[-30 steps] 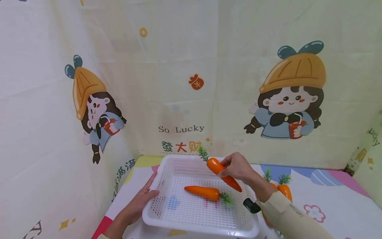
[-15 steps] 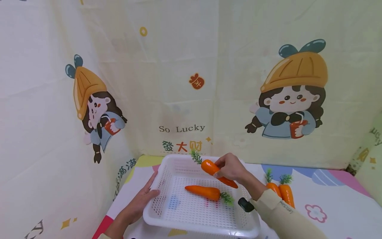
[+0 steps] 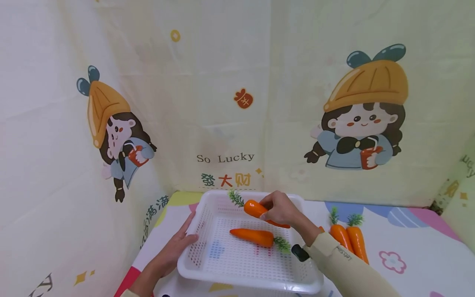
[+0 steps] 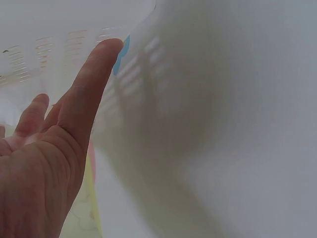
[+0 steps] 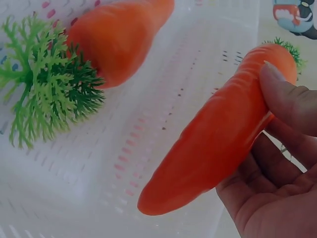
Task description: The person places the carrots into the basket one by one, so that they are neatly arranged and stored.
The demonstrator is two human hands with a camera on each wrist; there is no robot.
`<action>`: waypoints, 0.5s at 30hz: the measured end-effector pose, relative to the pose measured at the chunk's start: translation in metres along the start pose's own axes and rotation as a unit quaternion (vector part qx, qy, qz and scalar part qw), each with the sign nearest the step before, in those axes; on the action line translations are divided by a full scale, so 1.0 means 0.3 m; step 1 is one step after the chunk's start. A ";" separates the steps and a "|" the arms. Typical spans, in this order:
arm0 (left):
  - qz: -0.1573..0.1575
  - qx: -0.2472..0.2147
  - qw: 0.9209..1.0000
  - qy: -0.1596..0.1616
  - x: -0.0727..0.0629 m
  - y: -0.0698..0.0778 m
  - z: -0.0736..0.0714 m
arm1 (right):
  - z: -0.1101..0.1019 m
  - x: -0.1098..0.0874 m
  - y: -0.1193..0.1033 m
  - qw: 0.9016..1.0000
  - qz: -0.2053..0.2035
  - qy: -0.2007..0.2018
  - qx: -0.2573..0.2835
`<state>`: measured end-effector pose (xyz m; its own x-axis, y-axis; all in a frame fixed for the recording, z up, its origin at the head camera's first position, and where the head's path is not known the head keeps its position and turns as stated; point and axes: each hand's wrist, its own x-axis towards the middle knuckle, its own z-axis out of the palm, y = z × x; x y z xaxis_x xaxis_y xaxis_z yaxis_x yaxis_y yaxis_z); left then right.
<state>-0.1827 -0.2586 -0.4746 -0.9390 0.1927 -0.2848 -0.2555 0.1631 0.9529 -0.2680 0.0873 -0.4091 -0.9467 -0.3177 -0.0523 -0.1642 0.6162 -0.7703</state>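
Observation:
My right hand holds a glossy orange carrot with a green leafy top, over the back right part of a white perforated plastic basket. In the right wrist view the thumb presses the thick end of this tilted carrot, fingers behind it; its tip points down. A second carrot lies on the basket floor, leaves to the right. My left hand is at the basket's left side, thumb over the rim and straight fingers along the outer wall. The left wrist view shows those fingers beside the slotted wall.
Two more carrots lie side by side on the table right of the basket, and a sliver of another shows by the right sleeve. A patterned cloth covers the table. Printed curtains hang behind and at the left.
My right hand has moved left and slightly down with its carrot, further over the basket. The arm now uncovers more of the carrots on the right. The left hand stays at the rim.

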 end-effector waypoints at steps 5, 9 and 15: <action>0.001 -0.002 1.000 -0.003 0.002 0.002 0.004 | 0.016 0.008 0.014 1.000 -0.002 -0.008 -0.003; 0.000 -0.002 1.000 0.001 0.003 0.002 0.005 | 0.026 0.016 0.020 1.000 0.000 -0.012 -0.010; 0.001 -0.001 1.000 0.005 -0.002 -0.001 0.007 | 0.040 0.031 0.032 1.000 -0.001 -0.016 -0.015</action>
<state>-0.1815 -0.2567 -0.4750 -0.9415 0.1838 -0.2824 -0.2546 0.1607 0.9536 -0.2750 0.0816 -0.4246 -0.9373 -0.3412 -0.0715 -0.1744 0.6365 -0.7513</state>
